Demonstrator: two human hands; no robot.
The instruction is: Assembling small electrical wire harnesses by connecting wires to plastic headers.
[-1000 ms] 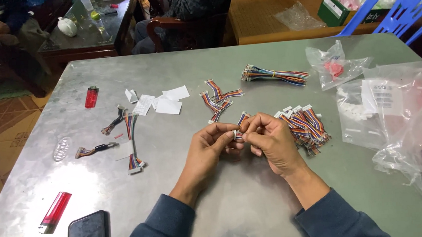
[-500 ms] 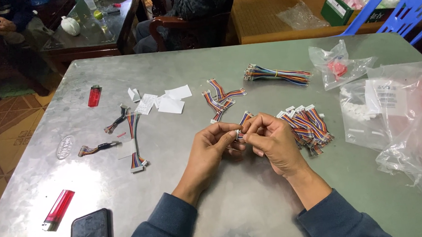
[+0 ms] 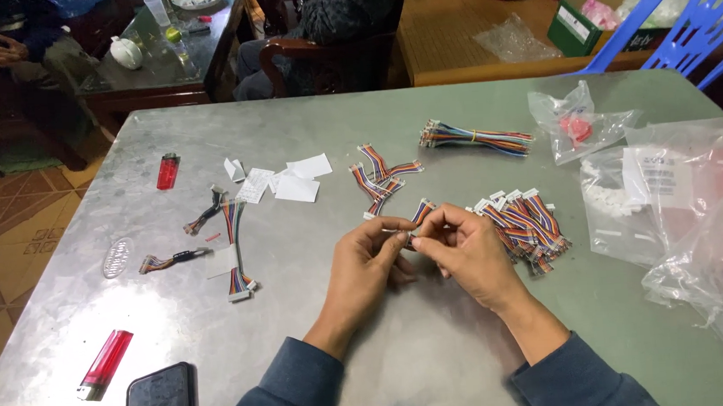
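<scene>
Both hands, left hand (image 3: 365,265) and right hand (image 3: 463,254), pinch a short rainbow ribbon cable (image 3: 419,214) together near the metal table's (image 3: 438,365) middle, just beside a cable pile (image 3: 526,222).

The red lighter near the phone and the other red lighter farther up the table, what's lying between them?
In the head view, between the near red lighter and the far red lighter lies a small clear oval packet on the bare metal table.

Rainbow wire bundle (image 3: 523,222), red lighter (image 3: 104,364)
</scene>
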